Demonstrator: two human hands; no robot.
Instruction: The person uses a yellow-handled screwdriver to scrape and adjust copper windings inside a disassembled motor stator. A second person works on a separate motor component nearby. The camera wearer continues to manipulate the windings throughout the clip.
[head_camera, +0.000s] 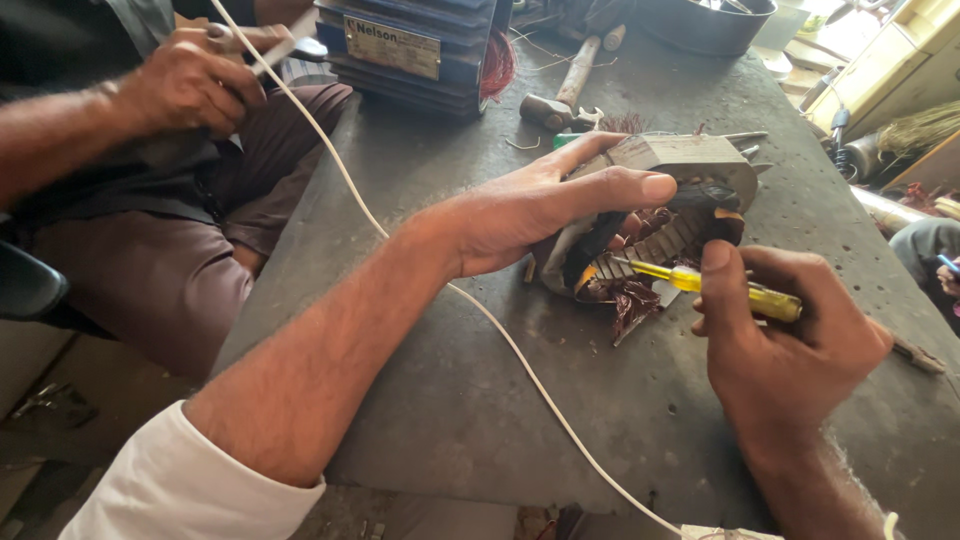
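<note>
The motor stator lies on its side in the middle of the grey desk, its open bore turned toward the near right, with slotted iron and frayed copper windings showing at the mouth. The left hand is laid over its left flank, thumb along the upper rim and fingers spread flat against the housing, pressing it still rather than gripping around it. The right hand is closed on a yellow-handled screwdriver, whose tip sits among the slots at the near lip of the bore.

The step in hand looks like prying or clearing old winding out of the slots. The next move would call for a steady brace from the left hand and a short, controlled lever of the tip, so it does not slip toward the bracing thumb.

A white cord runs across the desk from far left to near right. Farther off lie a hammer and a blue motor housing. At far left, another person's hand holds a tool.
</note>
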